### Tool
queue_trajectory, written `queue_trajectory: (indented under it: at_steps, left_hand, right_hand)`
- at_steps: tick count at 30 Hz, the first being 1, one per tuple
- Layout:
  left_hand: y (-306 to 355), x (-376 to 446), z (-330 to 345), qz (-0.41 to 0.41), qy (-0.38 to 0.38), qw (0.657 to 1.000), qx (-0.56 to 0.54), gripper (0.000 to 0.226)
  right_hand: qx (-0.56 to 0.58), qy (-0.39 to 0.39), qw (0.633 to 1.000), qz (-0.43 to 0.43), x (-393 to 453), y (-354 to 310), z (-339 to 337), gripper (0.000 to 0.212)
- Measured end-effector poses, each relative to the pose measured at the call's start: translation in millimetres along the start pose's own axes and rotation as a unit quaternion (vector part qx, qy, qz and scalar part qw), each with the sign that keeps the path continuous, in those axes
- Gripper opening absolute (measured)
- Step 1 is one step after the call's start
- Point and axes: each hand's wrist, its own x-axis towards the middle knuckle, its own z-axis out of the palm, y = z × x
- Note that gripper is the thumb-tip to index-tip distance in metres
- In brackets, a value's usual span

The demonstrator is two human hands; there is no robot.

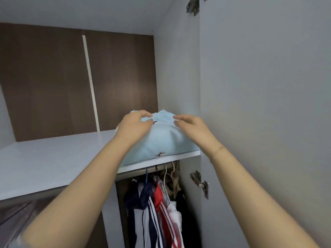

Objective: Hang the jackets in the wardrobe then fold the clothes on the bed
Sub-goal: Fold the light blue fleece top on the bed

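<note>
A folded light blue garment [161,140] with small dark bird motifs lies at the right end of the wardrobe's white top shelf [53,161], against the side wall. My left hand [134,126] lies on its left top, fingers and thumb curled round the bunched far edge. My right hand [191,127] does the same on the right top. Below the shelf, jackets [157,212] in navy, white and red hang on hangers from a metal rail [143,171].
The open wardrobe door [259,104] stands close on the right, with metal hinges [200,183] on its inner edge. A dark brown back panel [53,77] closes the shelf compartment. Clear plastic wrapping [16,221] shows at the lower left.
</note>
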Motion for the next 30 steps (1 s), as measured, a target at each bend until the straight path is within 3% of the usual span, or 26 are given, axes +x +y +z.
queue_trajectory:
  at_steps: [3,6,10,20,25,30]
  left_hand:
    - [25,-63,7,0.005,0.047,0.982,-0.183,0.025]
    - [33,-116,14,-0.029,-0.002,0.959,-0.282,0.024]
    - [29,-173,19,-0.079,-0.075,0.926,-0.362,0.026]
    - [3,-280,0,-0.102,-0.186,0.835,-0.507,0.026]
    - [-3,-329,4,-0.08,-0.296,0.789,-0.532,0.033]
    - [24,-403,25,-0.082,-0.416,0.712,-0.56,0.031]
  right_hand:
    - [0.161,0.039,0.986,0.014,-58,0,-3,0.027]
    - [0.242,0.052,0.968,0.044,-105,9,-5,0.025]
    - [0.269,0.061,0.958,0.079,-155,15,-6,0.026]
    - [0.201,0.173,0.957,0.121,-310,6,11,0.028]
    - [0.17,0.257,0.938,0.161,-399,-10,26,0.03]
    - [0.095,0.365,0.904,0.202,-509,-41,18,0.03]
